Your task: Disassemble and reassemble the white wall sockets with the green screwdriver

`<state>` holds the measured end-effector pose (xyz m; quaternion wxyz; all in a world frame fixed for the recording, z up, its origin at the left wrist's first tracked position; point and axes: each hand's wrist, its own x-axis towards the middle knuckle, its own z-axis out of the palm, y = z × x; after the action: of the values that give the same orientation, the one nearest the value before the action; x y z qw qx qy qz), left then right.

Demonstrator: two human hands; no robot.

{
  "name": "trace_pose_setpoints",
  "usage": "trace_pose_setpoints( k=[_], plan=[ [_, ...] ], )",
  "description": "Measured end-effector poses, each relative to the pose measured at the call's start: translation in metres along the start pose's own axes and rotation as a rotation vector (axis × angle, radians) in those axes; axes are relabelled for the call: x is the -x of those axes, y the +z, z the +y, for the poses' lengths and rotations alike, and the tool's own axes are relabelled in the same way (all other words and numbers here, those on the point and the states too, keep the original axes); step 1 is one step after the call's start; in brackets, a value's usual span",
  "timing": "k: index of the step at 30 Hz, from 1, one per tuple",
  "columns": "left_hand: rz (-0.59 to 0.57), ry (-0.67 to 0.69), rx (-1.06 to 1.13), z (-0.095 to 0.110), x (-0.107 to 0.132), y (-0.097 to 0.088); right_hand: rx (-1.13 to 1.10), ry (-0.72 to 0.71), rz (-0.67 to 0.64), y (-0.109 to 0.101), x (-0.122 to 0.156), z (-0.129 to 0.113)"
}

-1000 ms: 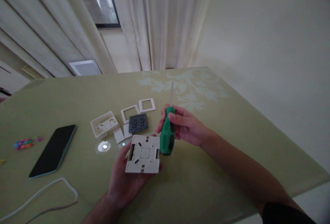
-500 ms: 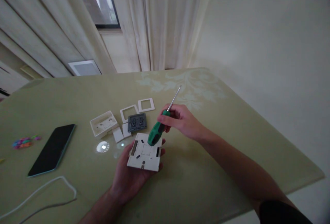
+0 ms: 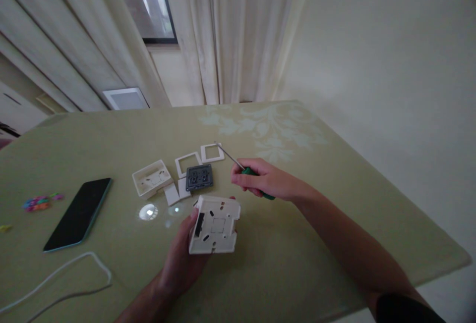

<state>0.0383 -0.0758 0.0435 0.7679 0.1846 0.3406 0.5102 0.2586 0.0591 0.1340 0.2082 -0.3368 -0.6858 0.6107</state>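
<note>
My left hand (image 3: 186, 253) grips a white plastic switch back box (image 3: 217, 226) by its left side, with the slotted back face turned up toward me. To the upper right of it, my right hand (image 3: 256, 178) is closed round a screwdriver (image 3: 250, 170) with a green handle. Its metal shaft points up and left, apart from the box, and the tip shows over a white square frame (image 3: 211, 159). Just beyond the held box lies a dark grey switch module (image 3: 200, 178). Part of the handle is hidden by my fingers.
A second white box (image 3: 139, 189), another white frame (image 3: 178, 169) and white flat plates (image 3: 171, 195) lie beside the module. Farther left are a black phone (image 3: 78, 214), small coloured pieces (image 3: 39, 203) and a white cable (image 3: 70, 262). A wall (image 3: 409, 90) borders the table's right side.
My right hand has swung the screwdriver so its shaft points up-left instead of up-right, its handle now away from the box. My left hand has tilted the box and moved it slightly right.
</note>
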Motion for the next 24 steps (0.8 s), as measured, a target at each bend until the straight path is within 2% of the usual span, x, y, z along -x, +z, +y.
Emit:
trace_pose_setpoints(
  k=[2,5,8,11,16,20,24],
  plan=[
    [0.042,0.046,-0.037,-0.005,0.002,-0.003,0.157,-0.043,-0.101,0.004,0.002,-0.002],
    [0.114,0.197,-0.091,-0.012,0.006,-0.005,0.26,-0.09,-0.104,0.014,0.001,-0.001],
    [0.196,0.308,-0.114,-0.011,0.008,-0.001,0.172,-0.047,-0.107,0.022,-0.003,0.004],
    [0.233,0.317,-0.138,-0.001,0.007,0.009,0.031,0.0,-0.13,0.022,-0.008,0.01],
    [0.31,0.359,-0.205,0.013,0.002,0.019,-0.078,0.014,-0.116,0.02,-0.012,0.02],
    [0.3,0.393,-0.241,0.01,-0.002,0.013,-0.142,0.026,-0.169,0.024,-0.013,0.025],
    [0.22,0.373,-0.45,0.007,-0.004,0.005,-0.145,0.027,-0.168,0.022,-0.013,0.025]
  ],
)
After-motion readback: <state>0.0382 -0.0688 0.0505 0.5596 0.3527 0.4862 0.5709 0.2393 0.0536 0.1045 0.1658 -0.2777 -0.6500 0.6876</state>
